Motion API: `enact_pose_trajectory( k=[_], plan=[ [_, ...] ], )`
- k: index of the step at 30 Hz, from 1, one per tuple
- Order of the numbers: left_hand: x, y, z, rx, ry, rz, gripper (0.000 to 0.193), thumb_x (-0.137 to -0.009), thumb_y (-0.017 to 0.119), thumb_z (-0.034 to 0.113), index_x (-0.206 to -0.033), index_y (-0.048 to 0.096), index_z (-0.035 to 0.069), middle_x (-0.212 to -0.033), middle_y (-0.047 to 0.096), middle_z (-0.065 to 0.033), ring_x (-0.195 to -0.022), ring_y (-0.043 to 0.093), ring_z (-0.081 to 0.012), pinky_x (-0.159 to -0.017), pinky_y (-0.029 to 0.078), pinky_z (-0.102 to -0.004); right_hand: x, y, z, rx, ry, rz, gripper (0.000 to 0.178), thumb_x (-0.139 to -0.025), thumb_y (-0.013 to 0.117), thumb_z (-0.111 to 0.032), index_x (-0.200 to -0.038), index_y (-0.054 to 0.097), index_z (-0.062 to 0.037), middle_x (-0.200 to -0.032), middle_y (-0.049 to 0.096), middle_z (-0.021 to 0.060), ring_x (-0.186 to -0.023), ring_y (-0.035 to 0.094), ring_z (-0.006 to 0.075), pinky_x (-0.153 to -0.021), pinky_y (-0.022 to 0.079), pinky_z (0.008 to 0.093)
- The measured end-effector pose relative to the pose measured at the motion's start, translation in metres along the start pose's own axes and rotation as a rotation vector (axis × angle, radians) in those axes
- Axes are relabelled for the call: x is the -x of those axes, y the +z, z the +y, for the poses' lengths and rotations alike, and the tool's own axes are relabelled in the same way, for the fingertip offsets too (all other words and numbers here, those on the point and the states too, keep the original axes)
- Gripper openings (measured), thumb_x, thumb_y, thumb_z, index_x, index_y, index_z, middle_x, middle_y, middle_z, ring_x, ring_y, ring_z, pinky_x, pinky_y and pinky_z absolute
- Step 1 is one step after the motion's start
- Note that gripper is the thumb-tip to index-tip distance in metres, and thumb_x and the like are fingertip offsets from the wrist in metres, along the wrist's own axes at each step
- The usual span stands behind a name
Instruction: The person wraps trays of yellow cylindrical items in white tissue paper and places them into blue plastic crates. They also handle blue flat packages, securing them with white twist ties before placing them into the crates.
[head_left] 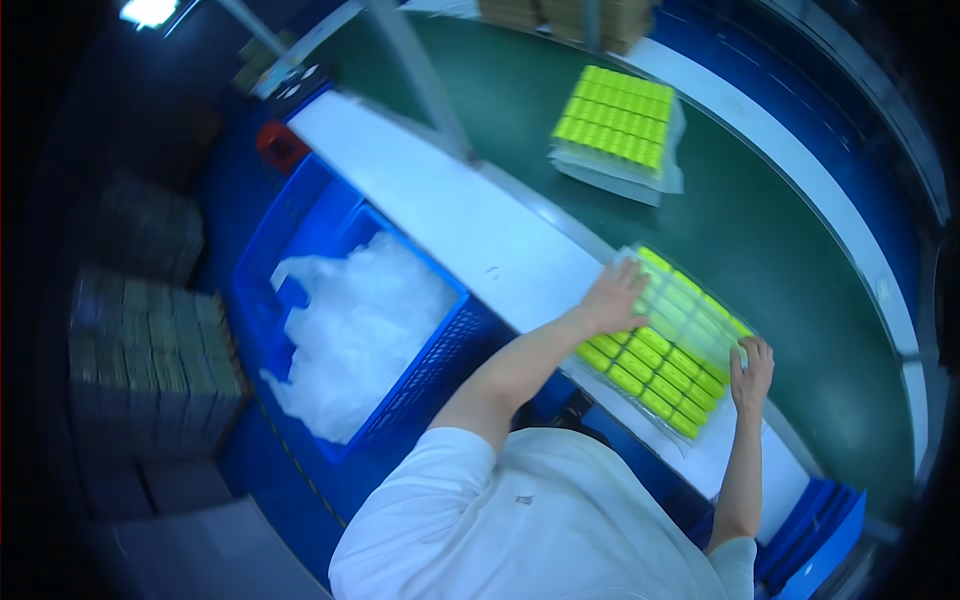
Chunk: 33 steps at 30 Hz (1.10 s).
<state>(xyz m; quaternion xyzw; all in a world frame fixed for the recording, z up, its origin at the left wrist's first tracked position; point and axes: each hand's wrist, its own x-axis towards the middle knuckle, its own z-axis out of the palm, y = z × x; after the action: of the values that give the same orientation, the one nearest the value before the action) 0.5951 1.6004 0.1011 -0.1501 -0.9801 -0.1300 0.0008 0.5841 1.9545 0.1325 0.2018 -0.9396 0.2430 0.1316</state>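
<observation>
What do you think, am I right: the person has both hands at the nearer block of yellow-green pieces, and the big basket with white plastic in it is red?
Not quite: the basket is blue, not red, as the head view shows. The white plastic is in it, and the left hand and right hand are at the nearer yellow-green pieces.

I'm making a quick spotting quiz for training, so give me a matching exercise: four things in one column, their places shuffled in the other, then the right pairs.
Things
1. Left hand
2. White plastic sheeting
3. Right hand
4. Farther yellow-green batch

Places
A. In the blue crate
B. At the nearer yellow-green batch's right side
C. On the green surface
D. At the nearer batch's left side

Pairs: 1-D, 2-A, 3-B, 4-C
</observation>
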Motion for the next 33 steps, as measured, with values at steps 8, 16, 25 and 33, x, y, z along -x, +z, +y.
enact_pose_trajectory(
  k=[8,16,25,33],
  plan=[
    [0.120,-0.047,-0.101,0.289,-0.259,0.620,0.081,-0.085,0.073,0.044,-0.147,0.042,0.002,-0.151,0.041,-0.0240,-0.143,0.036,-0.0401,-0.120,0.025,-0.0517,-0.018,0.036,-0.080,-0.056,0.209,0.023,0.030,-0.095,0.064,-0.020,-0.119,0.064,-0.0018,-0.131,0.059,0.0167,-0.123,0.054,0.0338,-0.103,0.042,0.0429],
    [0.427,-0.130,-0.417,0.003,-1.608,1.348,0.096,-0.077,0.084,0.042,-0.147,0.036,-0.002,-0.152,0.038,-0.0239,-0.139,0.037,-0.0434,-0.115,0.032,-0.0490,-0.013,0.099,-0.248,-0.408,0.403,-0.189,0.024,-0.095,0.064,-0.016,-0.115,0.066,-0.0016,-0.117,0.066,0.0116,-0.111,0.060,0.0232,-0.094,0.047,0.0346],
    [0.474,-0.230,-0.418,0.270,-1.050,1.310,0.017,-0.098,0.064,0.018,-0.098,0.063,0.000,-0.072,0.068,-0.0169,-0.067,0.070,-0.0320,-0.058,0.052,-0.0406,-0.052,0.186,-0.486,-0.748,0.336,-0.725,0.023,-0.096,0.066,-0.015,-0.114,0.067,-0.0002,-0.115,0.068,0.0108,-0.101,0.065,0.0187,-0.089,0.052,0.0313],
    [0.348,-0.169,-0.235,0.659,-0.592,0.855,0.045,-0.091,0.067,0.009,-0.133,0.052,-0.001,-0.079,0.066,-0.0161,-0.060,0.065,-0.0299,-0.057,0.052,-0.0385,-0.071,0.235,-0.636,-1.245,0.578,-0.677,0.035,-0.096,0.065,-0.026,-0.119,0.062,0.0003,-0.104,0.068,0.0092,-0.093,0.061,0.0174,-0.088,0.048,0.0351]
  ],
)
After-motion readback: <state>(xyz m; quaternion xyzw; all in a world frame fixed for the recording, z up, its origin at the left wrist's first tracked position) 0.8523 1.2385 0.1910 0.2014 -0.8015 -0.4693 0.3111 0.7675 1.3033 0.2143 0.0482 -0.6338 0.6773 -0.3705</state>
